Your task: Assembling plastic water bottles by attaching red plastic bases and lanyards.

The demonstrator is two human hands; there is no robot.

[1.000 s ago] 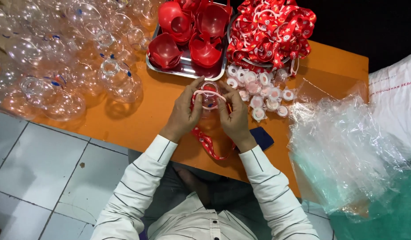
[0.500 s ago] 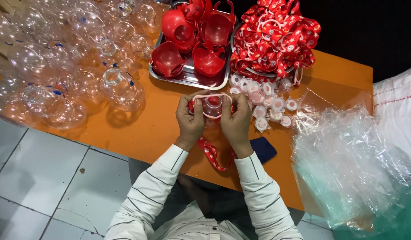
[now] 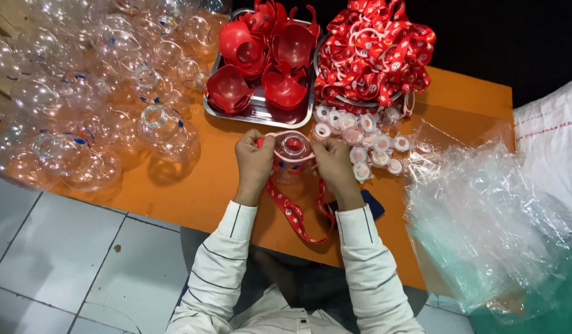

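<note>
You've got both hands together on a clear plastic bottle (image 3: 292,154) over the orange table (image 3: 193,192): left hand (image 3: 253,162) and right hand (image 3: 333,164) each pinching the red strap (image 3: 295,213) at its neck. White caps (image 3: 360,139) sit just right, red cups on the metal tray (image 3: 261,114) behind.

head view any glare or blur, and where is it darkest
Head view: glare glints on the clear globes and plastic bags; both hands, left hand and right hand, look slightly soft; darkest beyond the table at top right.
</note>
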